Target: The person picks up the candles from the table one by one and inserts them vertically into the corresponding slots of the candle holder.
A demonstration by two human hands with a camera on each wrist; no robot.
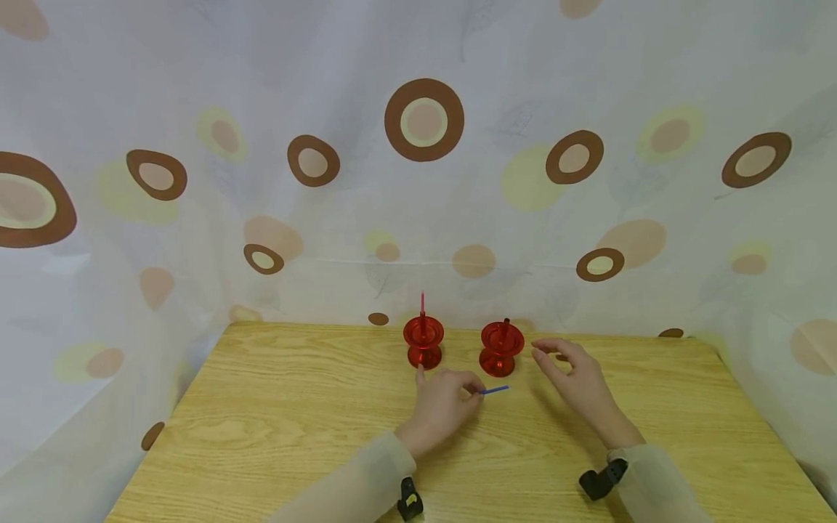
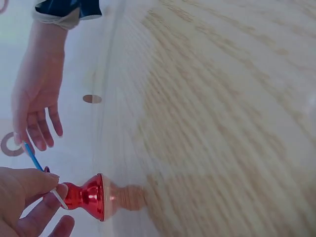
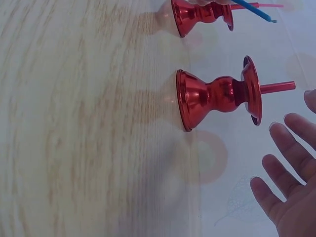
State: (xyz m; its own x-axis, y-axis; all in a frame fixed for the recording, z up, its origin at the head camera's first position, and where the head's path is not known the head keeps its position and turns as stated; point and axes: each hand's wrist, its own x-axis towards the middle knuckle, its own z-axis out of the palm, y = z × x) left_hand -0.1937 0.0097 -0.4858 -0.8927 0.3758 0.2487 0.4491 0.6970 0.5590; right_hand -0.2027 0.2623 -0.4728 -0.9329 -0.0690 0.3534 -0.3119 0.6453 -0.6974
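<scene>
Your left hand (image 1: pixel 439 407) rests low over the light wood-grain table (image 1: pixel 275 407), its fingers curled and pinching a thin blue stick (image 1: pixel 494 390) between thumb and fingertips. The stick pokes out to the right of that hand, roughly level with the tabletop, and ends just in front of the two stands. In the left wrist view the same blue stick (image 2: pixel 33 156) rises slanted from your pinched fingertips (image 2: pixel 47 183).

Near the far edge of the table stand two glossy red metal candle holders with flared bases and wide drip plates, both upright and close side by side without touching. The left red holder (image 1: pixel 423 341) carries a slim pink candle (image 1: pixel 422 303) standing straight up, and your left hand sits just in front of its base. The right red holder (image 1: pixel 501 349) carries a short dark red candle stub (image 1: pixel 505 324).

Your right hand (image 1: pixel 575 378) hovers just to the right of the right holder, fingers loosely spread and slightly bent, holding nothing and not touching it; the right wrist view shows the parted fingertips (image 3: pixel 291 143) near the holder's plate (image 3: pixel 252 91).

A pale curtain printed with brown and yellow circles (image 1: pixel 423 120) hangs behind and around the table.
</scene>
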